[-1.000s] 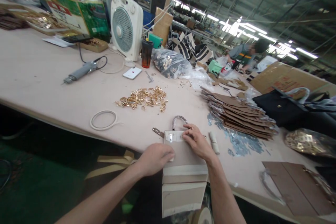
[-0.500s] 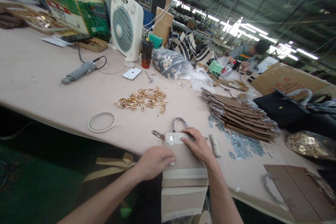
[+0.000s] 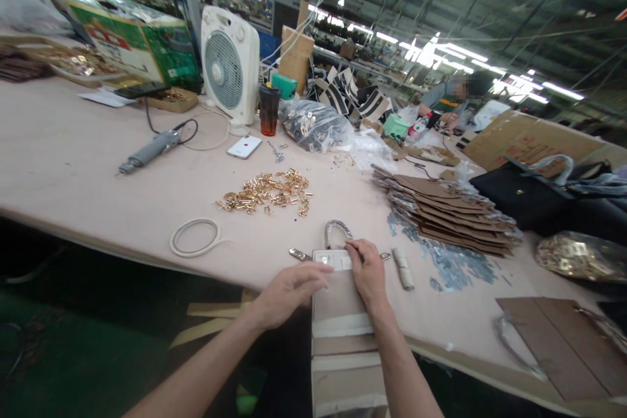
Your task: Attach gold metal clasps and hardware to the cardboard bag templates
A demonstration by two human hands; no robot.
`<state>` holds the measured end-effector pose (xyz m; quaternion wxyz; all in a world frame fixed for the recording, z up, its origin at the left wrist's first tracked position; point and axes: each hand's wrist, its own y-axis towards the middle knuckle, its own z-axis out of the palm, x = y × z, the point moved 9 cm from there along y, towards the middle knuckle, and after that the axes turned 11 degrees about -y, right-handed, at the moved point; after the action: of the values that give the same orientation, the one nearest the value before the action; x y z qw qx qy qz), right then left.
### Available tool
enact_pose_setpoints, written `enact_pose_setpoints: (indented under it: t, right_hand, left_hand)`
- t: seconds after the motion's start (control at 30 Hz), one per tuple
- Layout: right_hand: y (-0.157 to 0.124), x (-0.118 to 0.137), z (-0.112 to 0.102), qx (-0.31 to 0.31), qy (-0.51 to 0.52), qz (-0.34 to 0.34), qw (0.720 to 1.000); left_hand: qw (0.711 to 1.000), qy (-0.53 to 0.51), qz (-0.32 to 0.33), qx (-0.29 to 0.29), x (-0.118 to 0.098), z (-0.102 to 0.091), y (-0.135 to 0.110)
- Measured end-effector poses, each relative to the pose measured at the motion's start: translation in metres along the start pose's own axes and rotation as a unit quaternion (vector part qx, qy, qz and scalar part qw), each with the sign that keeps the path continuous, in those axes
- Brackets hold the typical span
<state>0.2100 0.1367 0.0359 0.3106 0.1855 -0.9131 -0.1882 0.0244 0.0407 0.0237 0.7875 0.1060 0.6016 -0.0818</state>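
A white box fan (image 3: 229, 68) at back, dark tumbler (image 3: 268, 110) and white phone (image 3: 243, 146) before it, grey corded tool (image 3: 147, 151) – gold fittings (image 3: 267, 191) heaped centrally, stacked brown panels (image 3: 443, 212), perhaps leather

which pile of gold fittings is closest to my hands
The loose pile bare on the table, beyond the white ring. The far-right gold pile is bagged in plastic and farther off.

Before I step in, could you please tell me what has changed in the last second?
The left hand uncurled, its fingers now stretched onto the tan panel. The right hand turned, fingertips now at the panel's top edge. Both stay on the panel; gold fittings unmoved.
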Motion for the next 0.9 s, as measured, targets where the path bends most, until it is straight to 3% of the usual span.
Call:
enact_pose_setpoints:
  t: [0.13,0.23,0.33,0.43,0.53,0.7,0.9]
  right_hand:
    - [-0.002,0.006,-0.027,-0.076,-0.003,0.024,0.997]
    - [-0.008,0.020,-0.056,-0.120,0.021,0.040,0.992]
    - [-0.014,0.048,-0.062,-0.033,0.066,0.011,0.997]
    - [-0.027,0.084,-0.051,0.097,0.071,-0.065,0.991]
    - [-0.037,0.104,-0.037,0.168,0.051,-0.108,0.979]
    - [-0.043,0.109,-0.018,0.215,0.032,-0.112,0.970]
    - [-0.046,0.109,-0.018,0.205,0.007,-0.104,0.973]
  left_hand:
    - [0.996,-0.055,-0.058,-0.038,0.018,-0.004,-0.001]
    - [0.994,-0.051,-0.092,-0.027,0.024,-0.002,-0.003]
    - [0.996,-0.017,-0.083,0.010,0.017,0.002,-0.004]
    - [0.997,0.029,-0.066,0.031,0.010,0.005,-0.004]
    - [0.993,0.094,-0.051,0.041,0.004,0.009,-0.005]
    - [0.984,0.160,-0.060,0.041,-0.001,0.011,-0.007]
    - [0.983,0.175,-0.052,0.028,0.006,0.007,-0.011]
